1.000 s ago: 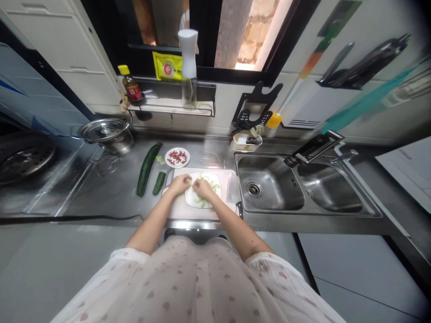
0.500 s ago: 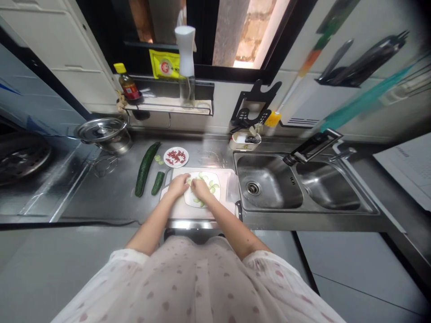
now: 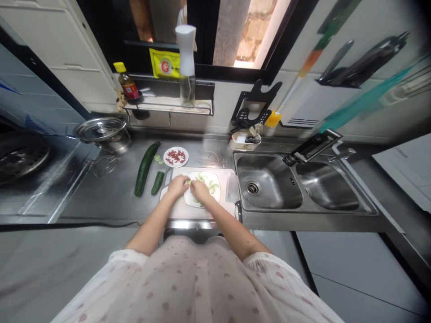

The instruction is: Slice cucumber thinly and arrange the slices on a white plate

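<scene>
A white plate [image 3: 189, 198] with cucumber slices [image 3: 213, 186] set out in several small groups rests on a pale pink cutting board [image 3: 178, 211]. My left hand [image 3: 178, 185] is at the plate's left edge, its fingertips pinched by a small pale green cucumber slice. Over the plate, close to those fingertips, my right hand [image 3: 200, 192] is closed with its fingers curled; what lies in them is hidden. A broad-bladed knife [image 3: 232, 188] lies at the board's right side, its black handle toward me. Left of the board are a cut cucumber piece [image 3: 157, 183] and a longer cucumber [image 3: 147, 169].
Behind the board stands a small plate [image 3: 166, 158] of chopped red pieces, with loose cucumber slices [image 3: 158, 159] beside it. A lidded steel pot [image 3: 112, 141] is at the back left. The double sink [image 3: 269, 179] lies right. A shelf [image 3: 161, 106] holds bottles.
My right hand's fingers have shifted slightly beside the left fingertips. Both hands stay over the plate; the cucumbers, knife and board have not moved.
</scene>
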Available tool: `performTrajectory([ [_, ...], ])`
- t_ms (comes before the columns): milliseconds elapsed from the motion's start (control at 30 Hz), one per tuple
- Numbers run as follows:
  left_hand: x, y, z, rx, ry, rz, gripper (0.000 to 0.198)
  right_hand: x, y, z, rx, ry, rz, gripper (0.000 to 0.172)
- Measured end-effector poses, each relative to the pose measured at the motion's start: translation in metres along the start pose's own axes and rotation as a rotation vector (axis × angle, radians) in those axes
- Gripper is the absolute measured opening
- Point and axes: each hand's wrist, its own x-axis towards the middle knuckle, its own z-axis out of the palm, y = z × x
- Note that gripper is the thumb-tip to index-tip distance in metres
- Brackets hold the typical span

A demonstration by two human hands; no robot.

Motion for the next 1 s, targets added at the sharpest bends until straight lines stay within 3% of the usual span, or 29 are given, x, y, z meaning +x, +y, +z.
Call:
performTrajectory([
  [533, 0.000, -0.003, 0.002, -0.012, 0.001, -0.019, 0.030, -0.013, 0.002, 0.002, -0.141, -0.006, -0.044, 0.032],
  [1000, -0.001, -0.001, 0.001, -0.047, 0.024, -0.016, 0.032, -0.011, 0.006, 0.011, -0.085, 0.035, -0.027, 0.029],
])
